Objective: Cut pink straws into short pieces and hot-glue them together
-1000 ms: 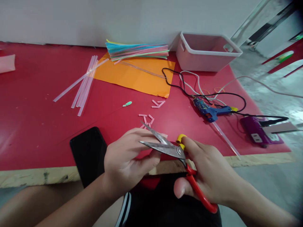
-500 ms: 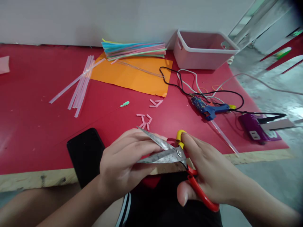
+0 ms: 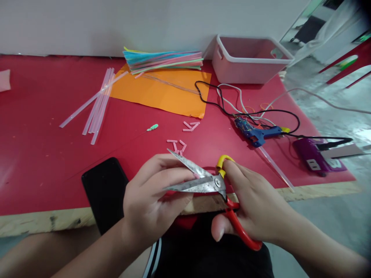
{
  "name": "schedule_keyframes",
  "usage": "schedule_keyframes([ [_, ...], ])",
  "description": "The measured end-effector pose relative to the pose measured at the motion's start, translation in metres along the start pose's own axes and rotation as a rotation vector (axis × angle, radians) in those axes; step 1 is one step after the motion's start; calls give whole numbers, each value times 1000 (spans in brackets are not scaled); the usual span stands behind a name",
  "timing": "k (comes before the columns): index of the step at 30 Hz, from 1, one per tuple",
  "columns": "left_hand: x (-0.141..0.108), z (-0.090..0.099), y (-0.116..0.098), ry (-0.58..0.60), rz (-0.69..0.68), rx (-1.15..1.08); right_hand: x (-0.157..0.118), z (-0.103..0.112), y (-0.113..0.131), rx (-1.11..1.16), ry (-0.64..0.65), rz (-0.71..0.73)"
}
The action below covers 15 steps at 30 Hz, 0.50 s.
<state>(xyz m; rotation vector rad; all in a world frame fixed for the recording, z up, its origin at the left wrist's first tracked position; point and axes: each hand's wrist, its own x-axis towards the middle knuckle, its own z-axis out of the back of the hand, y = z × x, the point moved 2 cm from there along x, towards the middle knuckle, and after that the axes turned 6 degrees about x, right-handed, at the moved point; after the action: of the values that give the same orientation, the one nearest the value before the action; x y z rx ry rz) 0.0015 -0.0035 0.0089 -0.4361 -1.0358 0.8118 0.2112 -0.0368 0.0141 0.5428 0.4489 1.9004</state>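
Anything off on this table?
The flat black rectangular phone juts past the near edge of the red-topped table, so it might get knocked off. The orange paper sheet also looks ragged at its near right corner.

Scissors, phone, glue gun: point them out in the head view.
Scissors [image 3: 218, 183]: head view, on the pivot screw where the blades cross.
Phone [image 3: 104, 190]: head view, on the middle of its black face.
Glue gun [image 3: 258, 135]: head view, on its blue body.

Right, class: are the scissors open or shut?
The scissors are open: their two blades spread apart into a V from the screw.
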Motion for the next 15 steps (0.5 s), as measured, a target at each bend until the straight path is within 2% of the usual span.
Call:
schedule_keyframes([
  [5,0,1,-1,28,5,-10,-1,1,0,48,68,-29],
  [15,3,2,-7,63,-14,76,-1,0,2,32,99,-59],
])
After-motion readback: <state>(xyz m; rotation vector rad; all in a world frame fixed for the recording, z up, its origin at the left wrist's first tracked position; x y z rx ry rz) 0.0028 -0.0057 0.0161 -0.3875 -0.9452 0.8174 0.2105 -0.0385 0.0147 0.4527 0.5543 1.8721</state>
